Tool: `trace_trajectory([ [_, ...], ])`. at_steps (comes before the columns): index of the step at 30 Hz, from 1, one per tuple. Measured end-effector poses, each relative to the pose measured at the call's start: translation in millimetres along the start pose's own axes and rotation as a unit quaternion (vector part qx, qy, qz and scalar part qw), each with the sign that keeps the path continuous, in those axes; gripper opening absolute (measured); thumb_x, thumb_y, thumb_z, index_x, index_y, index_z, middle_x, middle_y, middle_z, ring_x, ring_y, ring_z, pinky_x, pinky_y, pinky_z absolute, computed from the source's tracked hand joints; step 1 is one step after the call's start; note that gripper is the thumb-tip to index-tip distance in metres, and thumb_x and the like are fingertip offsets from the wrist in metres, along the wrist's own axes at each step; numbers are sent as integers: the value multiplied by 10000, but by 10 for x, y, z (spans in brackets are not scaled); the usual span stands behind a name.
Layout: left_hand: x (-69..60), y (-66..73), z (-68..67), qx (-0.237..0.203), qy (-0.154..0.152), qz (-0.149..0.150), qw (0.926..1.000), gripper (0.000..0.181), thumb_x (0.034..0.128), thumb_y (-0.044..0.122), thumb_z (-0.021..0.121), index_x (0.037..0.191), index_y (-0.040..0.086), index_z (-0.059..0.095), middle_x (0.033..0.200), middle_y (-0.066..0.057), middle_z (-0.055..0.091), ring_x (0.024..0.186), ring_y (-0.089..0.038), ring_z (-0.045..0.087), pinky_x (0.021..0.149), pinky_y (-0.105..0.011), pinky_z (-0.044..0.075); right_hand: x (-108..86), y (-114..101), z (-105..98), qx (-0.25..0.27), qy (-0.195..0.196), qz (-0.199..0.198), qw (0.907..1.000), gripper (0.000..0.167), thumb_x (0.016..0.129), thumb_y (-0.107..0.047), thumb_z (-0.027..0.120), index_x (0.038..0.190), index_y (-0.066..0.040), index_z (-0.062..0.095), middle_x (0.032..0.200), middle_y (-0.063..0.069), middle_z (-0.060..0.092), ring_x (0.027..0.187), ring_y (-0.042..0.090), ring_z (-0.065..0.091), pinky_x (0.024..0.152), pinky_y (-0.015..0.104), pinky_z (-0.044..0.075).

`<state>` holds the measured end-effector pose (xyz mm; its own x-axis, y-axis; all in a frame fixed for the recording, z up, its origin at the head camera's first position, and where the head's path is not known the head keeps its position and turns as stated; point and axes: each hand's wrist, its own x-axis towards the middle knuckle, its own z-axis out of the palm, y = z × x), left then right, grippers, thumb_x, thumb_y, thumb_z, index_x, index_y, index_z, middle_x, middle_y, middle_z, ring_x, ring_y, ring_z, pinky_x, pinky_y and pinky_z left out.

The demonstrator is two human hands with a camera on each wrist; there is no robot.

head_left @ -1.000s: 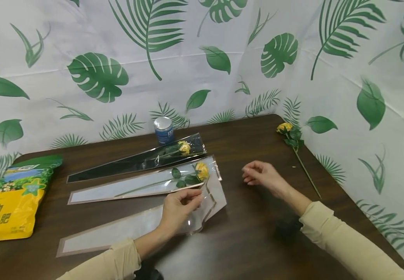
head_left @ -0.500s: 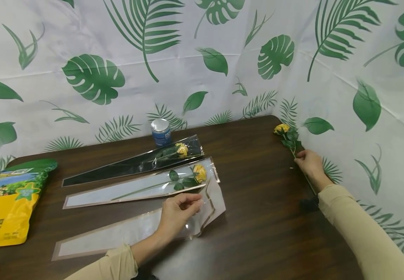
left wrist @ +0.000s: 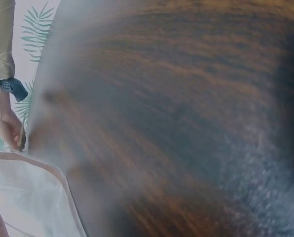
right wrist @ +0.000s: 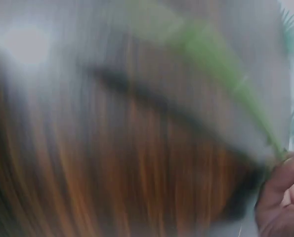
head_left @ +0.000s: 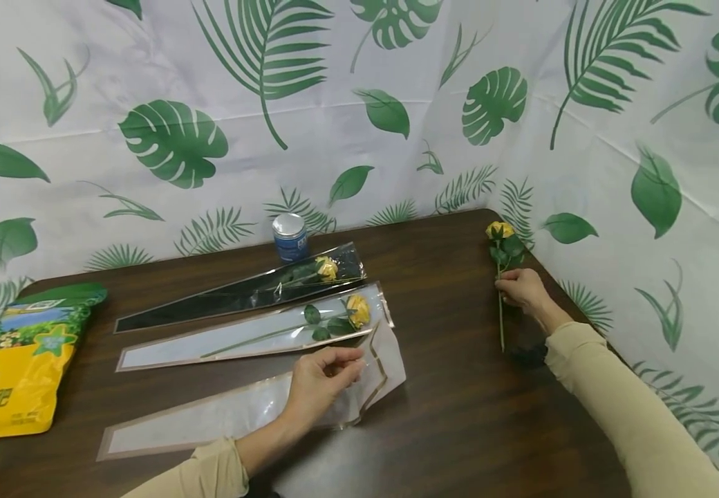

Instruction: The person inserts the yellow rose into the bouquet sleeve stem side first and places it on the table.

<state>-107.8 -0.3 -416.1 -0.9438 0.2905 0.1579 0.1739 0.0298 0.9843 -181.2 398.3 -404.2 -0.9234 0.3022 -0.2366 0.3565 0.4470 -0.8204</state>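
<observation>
My left hand (head_left: 319, 380) pinches the upper layer of a clear-fronted, white-backed flower sleeve (head_left: 210, 413) at its wide mouth, which gapes. In the left wrist view, part of that sleeve (left wrist: 33, 192) shows at the lower left. At the table's right side, my right hand (head_left: 524, 290) holds a yellow rose (head_left: 500, 230) by its stem, below the leaves. The bloom points to the far edge and the stem's end toward me. A blurred green stem (right wrist: 231, 81) runs up from the fingertips in the right wrist view.
Beyond the gripped sleeve lie a white sleeve (head_left: 173, 349) and a black sleeve (head_left: 210, 304), each with a yellow rose inside. A blue can (head_left: 290, 238) stands behind them. At the left lies a yellow fertilizer bag (head_left: 14, 387). Leaf-patterned cloth (head_left: 310, 173) borders the dark table (head_left: 446, 415).
My right hand has reached right, taken hold of the rose's stem and drawn it slightly left, turning the stem straighter toward me. The left hand stays at the sleeve's mouth.
</observation>
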Motion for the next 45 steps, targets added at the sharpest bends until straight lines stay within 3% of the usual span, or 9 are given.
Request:
trace_trajectory([
  [3,2,4,0,63,15,8,10000,159,784,23,730,933,-31,714,753,-166,701,591,0,597,551,-184,513,-95,-149,125,1770,-313,128,9836,348,953,-77,498,1252,64,389,789,-68,531,601,-5,521,558,147,481],
  [8,31,24,15,-67,-49,37,10000,180,793,40,728,950,-46,706,796,-190,704,615,2,606,574,-192,522,-320,-499,350,4055,-583,-313,9117,320,942,-30,521,1158,-180,340,753,-53,592,597,44,567,537,162,471],
  [18,80,47,52,0,4,85,10000,170,798,46,726,953,-24,715,788,-172,705,607,0,596,567,-181,510,-678,-932,544,4985,-576,-2038,8406,310,937,61,474,1148,-126,347,709,8,615,551,94,594,511,177,486],
  [24,110,54,82,-84,-46,72,9999,177,803,44,722,963,-32,713,812,-179,707,612,-1,596,573,-185,513,-838,-1018,587,5080,-219,-2598,8209,349,920,90,488,1201,-93,393,725,51,615,545,131,616,510,205,511],
  [28,111,58,78,6,24,61,10000,169,798,41,727,957,-14,720,801,-163,709,608,1,591,570,-172,505,-909,-1013,663,4967,-71,-2840,8201,389,913,110,483,1222,-113,405,751,62,615,561,145,625,524,220,521],
  [31,126,65,71,137,102,128,9998,157,797,43,728,948,2,726,788,-144,709,601,1,580,564,-160,490,-957,-978,748,4707,-123,-3043,8281,396,912,115,479,1228,-113,407,766,58,616,572,146,630,534,231,528],
  [35,153,74,65,191,204,275,9992,151,797,38,727,941,-6,725,781,-147,704,605,-1,574,561,-154,479,-1019,-899,911,4232,-136,-3062,8526,367,916,90,497,1208,-117,414,764,39,616,578,132,629,546,239,534],
  [41,172,96,55,160,336,383,9986,145,792,18,723,933,-21,721,779,-156,704,618,-9,595,575,-150,479,-1130,-780,1191,3327,-195,-2610,9060,294,902,54,553,1121,-117,456,771,-26,614,627,79,612,580,217,523],
  [45,169,106,52,138,316,317,9989,148,799,29,720,939,-19,718,782,-156,703,619,-19,603,580,-153,481,-1174,-732,1309,2897,-403,-2564,9212,241,907,33,559,1126,-34,484,805,-49,601,687,63,583,602,206,499],
])
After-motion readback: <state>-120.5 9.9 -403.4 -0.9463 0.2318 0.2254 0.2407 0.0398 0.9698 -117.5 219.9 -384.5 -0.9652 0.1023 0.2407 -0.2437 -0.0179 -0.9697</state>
